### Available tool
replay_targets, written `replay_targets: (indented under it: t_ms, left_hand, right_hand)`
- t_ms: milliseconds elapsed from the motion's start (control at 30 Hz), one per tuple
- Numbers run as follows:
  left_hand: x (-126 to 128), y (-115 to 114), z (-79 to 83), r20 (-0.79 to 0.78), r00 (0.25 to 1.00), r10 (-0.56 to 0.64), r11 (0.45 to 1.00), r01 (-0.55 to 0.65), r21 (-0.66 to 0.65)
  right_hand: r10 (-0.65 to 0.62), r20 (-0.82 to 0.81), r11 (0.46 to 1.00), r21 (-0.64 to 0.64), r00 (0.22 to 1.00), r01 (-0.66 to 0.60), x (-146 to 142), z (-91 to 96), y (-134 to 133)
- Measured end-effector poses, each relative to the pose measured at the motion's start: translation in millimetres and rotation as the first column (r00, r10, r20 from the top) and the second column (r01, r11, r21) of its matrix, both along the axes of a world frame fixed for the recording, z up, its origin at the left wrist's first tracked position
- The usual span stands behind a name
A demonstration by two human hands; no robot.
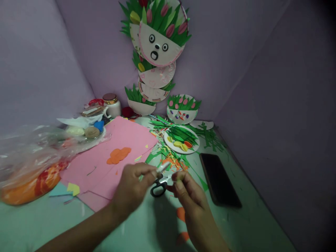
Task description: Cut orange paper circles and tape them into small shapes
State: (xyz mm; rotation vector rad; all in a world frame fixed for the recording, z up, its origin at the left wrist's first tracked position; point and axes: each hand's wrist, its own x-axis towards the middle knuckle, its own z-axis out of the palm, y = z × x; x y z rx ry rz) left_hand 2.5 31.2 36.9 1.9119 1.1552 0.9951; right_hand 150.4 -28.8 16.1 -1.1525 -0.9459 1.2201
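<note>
My left hand (136, 185) pinches a small whitish, tube-like object (164, 167) between thumb and fingers, its tip pointing up and right. Close by, my right hand (193, 197) is closed in a pinch; what sits between its fingertips is too small and blurred to name. Scissors (159, 189) with black handles lie on the table just below and between both hands. Orange paper pieces (181, 214) lie beside my right hand, partly covered by it. A cluster of orange paper cutouts (118, 155) rests on pink sheets (133, 134) to the left.
A white paper plate (195, 148) holds green strips and yellow and orange cutouts. Paper scraps (173, 161) litter the table around it. On the right lies a black phone (219, 180). Plastic bags (34, 150) bulge at left. Decorated half-plates (161, 49) are against the wall, near a white mug (113, 109).
</note>
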Motion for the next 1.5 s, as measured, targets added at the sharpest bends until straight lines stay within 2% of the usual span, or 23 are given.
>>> replay_targets:
  t_ms: [67, 133, 200, 233, 300, 367, 433, 500, 567, 600, 633, 667, 733, 867, 933, 1067, 1200, 1333, 1433, 1500]
  left_hand:
    - [-6.7, 9.5, 1.0, -0.002, 0.995, 0.101, 0.994, -0.101, -0.046]
    - [-11.8, 20.9, -0.3, -0.198, 0.97, 0.141, 0.987, -0.122, 0.108]
    - [-13.8, 32.7, -3.9, -0.46, 0.871, 0.171, 0.956, -0.034, 0.293]
    - [-13.8, 38.3, -6.3, -0.545, 0.819, 0.179, 0.943, 0.015, 0.332]
    - [-13.1, 47.3, -11.5, -0.624, 0.76, 0.18, 0.942, 0.049, 0.331]
    - [-11.9, 50.4, -16.2, -0.649, 0.74, 0.178, 0.955, 0.029, 0.295]
    - [-9.2, 44.0, -18.5, -0.65, 0.739, 0.175, 0.969, -0.011, 0.248]
    - [-3.0, 26.5, -17.3, -0.623, 0.771, 0.136, 0.984, -0.034, 0.173]
    - [7.1, 0.4, -13.3, -0.568, 0.823, -0.002, 1.0, 0.016, 0.02]
    - [13.0, -13.9, -11.4, -0.446, 0.876, -0.181, 0.976, 0.102, -0.194]
    - [19.0, -27.7, -10.1, -0.339, 0.891, -0.303, 0.916, 0.174, -0.36]
    - [24.5, -40.2, -9.9, -0.277, 0.89, -0.363, 0.862, 0.208, -0.462]
    - [32.6, -59.3, -13.0, -0.209, 0.889, -0.407, 0.806, 0.242, -0.541]
    - [36.1, -77.2, -27.3, -0.259, 0.899, -0.353, 0.811, 0.156, -0.564]
    - [35.3, -81.9, -33.1, -0.289, 0.902, -0.32, 0.812, 0.104, -0.574]
    - [36.9, -89.6, -35.9, -0.34, 0.897, -0.282, 0.811, 0.034, -0.583]
    - [42.2, -93.0, -30.6, -0.442, 0.85, -0.286, 0.838, -0.002, -0.546]
    - [44.8, -94.1, -26.4, -0.469, 0.843, -0.263, 0.813, -0.068, -0.579]
    - [43.0, -95.6, -28.9, -0.423, 0.876, -0.233, 0.8, -0.075, -0.595]
    - [40.5, -96.1, -32.2, -0.377, 0.905, -0.195, 0.798, -0.078, -0.598]
  right_hand:
    - [-0.115, -0.023, 0.993, -0.023, 0.993, 0.114, 6.8, -1.4, -3.3]
    - [-0.188, -0.098, 0.981, -0.06, 0.977, 0.183, 13.7, -3.9, -7.9]
    - [-0.178, -0.189, 0.979, -0.137, 0.966, 0.154, 19.7, -7.4, -13.9]
    - [-0.158, -0.228, 0.975, -0.188, 0.961, 0.116, 22.6, -9.2, -17.3]
    - [-0.128, -0.278, 0.957, -0.286, 0.952, 0.046, 29.3, -12.5, -24.5]
    - [-0.129, -0.281, 0.933, -0.358, 0.951, 0.021, 37.9, -14.7, -32.1]
    - [-0.149, -0.253, 0.91, -0.414, 0.956, 0.032, 47.4, -15.9, -39.9]
    - [-0.147, -0.23, 0.878, -0.478, 0.962, 0.02, 54.8, -16.1, -48.0]
    - [-0.116, -0.241, 0.847, -0.531, 0.964, -0.031, 57.7, -16.3, -56.1]
    - [-0.093, -0.254, 0.838, -0.543, 0.963, -0.062, 57.4, -16.7, -60.0]
    - [-0.067, -0.267, 0.833, -0.546, 0.961, -0.094, 56.1, -17.4, -63.7]
    - [-0.043, -0.276, 0.832, -0.542, 0.96, -0.118, 54.1, -18.6, -66.9]
    - [0.005, -0.273, 0.825, -0.542, 0.962, -0.158, 49.3, -21.9, -72.1]
    - [0.078, -0.271, 0.799, -0.558, 0.96, -0.223, 42.4, -29.4, -76.6]
    - [0.114, -0.233, 0.806, -0.546, 0.966, -0.227, 41.9, -31.3, -77.5]
    - [0.176, 0.026, 0.873, -0.466, 0.984, -0.144, 45.9, -32.4, -80.3]
    - [0.222, 0.229, 0.907, -0.405, 0.948, -0.115, 51.7, -34.6, -81.5]
    - [0.229, 0.321, 0.928, -0.356, 0.919, -0.107, 55.3, -35.1, -78.4]
    - [0.208, 0.314, 0.938, -0.333, 0.926, -0.097, 57.0, -36.5, -76.3]
    - [0.148, 0.318, 0.941, -0.336, 0.937, -0.034, 58.3, -39.4, -76.1]
